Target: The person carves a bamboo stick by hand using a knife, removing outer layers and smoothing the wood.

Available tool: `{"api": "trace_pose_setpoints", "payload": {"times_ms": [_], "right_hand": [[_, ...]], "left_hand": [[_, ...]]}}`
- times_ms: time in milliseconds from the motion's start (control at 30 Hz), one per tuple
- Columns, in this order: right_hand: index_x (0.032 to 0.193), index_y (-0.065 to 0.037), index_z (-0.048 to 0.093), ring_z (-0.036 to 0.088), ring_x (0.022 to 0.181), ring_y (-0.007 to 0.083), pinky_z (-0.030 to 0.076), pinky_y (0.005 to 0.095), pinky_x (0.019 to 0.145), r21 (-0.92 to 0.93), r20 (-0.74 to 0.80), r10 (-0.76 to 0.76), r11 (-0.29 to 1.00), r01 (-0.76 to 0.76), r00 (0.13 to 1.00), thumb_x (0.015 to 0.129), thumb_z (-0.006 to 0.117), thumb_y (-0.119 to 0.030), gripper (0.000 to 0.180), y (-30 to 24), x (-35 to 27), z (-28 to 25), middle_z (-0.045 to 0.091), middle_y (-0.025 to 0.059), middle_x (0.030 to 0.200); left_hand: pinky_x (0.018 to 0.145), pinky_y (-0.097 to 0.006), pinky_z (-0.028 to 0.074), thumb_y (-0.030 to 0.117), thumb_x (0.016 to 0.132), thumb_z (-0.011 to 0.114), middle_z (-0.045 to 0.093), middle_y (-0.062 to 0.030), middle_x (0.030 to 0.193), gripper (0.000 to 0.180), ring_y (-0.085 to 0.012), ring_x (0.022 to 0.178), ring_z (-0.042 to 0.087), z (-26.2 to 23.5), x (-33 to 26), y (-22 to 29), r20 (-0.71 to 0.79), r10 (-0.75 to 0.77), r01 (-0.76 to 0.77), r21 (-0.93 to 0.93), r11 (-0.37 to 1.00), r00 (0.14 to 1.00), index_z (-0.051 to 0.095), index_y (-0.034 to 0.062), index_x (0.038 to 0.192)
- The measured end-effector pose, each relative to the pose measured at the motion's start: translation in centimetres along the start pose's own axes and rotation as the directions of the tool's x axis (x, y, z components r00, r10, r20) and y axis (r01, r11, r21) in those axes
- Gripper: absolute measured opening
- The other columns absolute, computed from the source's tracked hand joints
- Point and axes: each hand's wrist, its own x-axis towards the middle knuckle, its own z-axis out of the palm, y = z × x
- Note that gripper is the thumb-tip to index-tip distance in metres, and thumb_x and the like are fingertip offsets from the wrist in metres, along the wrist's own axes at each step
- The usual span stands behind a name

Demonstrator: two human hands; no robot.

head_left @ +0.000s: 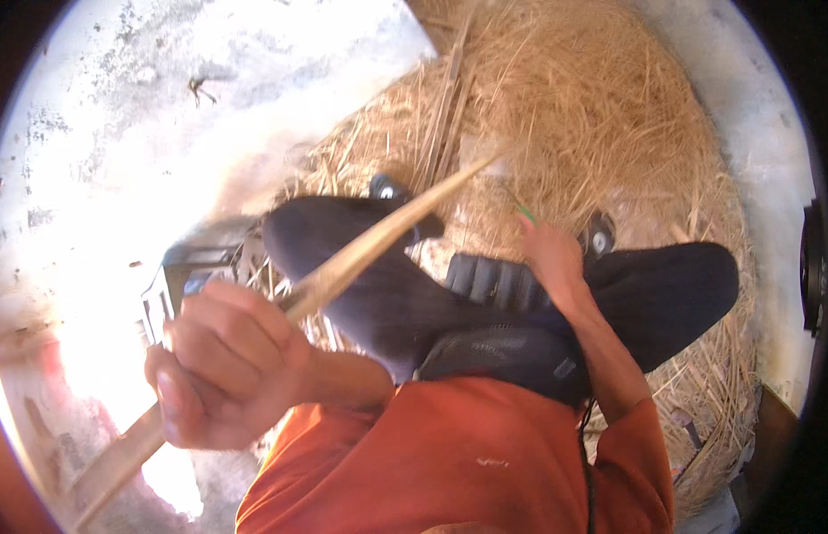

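Observation:
My left hand [227, 356] is closed around a long pale wooden stick [378, 236]. The stick runs from the lower left up over my knee, and its pointed tip ends at the straw. My right hand [552, 254] reaches forward over my crossed legs in dark trousers [369, 294] to the edge of the straw pile [592, 107]. A small green thing [525, 214] shows at its fingertips. Whether the fingers grip it is not visible.
The dry straw heap fills the upper right, with a few thin wooden slats [445, 107] lying in it. A dark metal object [187, 267] stands by my left knee. A dark ribbed pouch [494, 280] lies on my lap. The bright concrete floor [165, 133] spreads to the left.

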Motion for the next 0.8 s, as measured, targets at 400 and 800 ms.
{"api": "trace_pose_setpoints", "payload": {"times_ms": [400, 800], "right_hand": [[0.080, -0.002, 0.049, 0.056, 0.048, 0.0346, 0.041, 0.0406, 0.043, 0.682, 0.102, -0.321, 0.712, 0.169, 0.941, 0.090, 0.057, -0.024, 0.026, -12.8, -1.6, -7.8, 0.050, 0.0152, 0.054], [0.076, 0.001, 0.059, 0.056, 0.058, 0.0411, 0.043, 0.0481, 0.053, 0.043, 0.081, 0.074, 0.996, -0.078, 0.994, 0.096, 0.045, -0.029, 0.039, -3.0, 2.1, 0.2, 0.055, 0.0233, 0.059]], "left_hand": [[0.024, -0.018, 0.023, 0.018, 0.085, 0.042, 0.034, 0.0049, 0.037, 0.031, -0.0044, 0.025, 0.024, -0.7, -0.6, 0.7, 0.000, -0.038, 0.038, -0.018, 0.999, 0.999, 0.031, 0.0150, 0.056], [0.025, -0.017, 0.023, 0.017, 0.084, 0.044, 0.034, 0.0056, 0.036, 0.032, -0.0030, 0.025, 0.025, -0.2, -0.2, 1.7, 0.013, -0.036, 0.037, -0.038, 0.999, 0.999, 0.031, 0.0157, 0.054]]}}
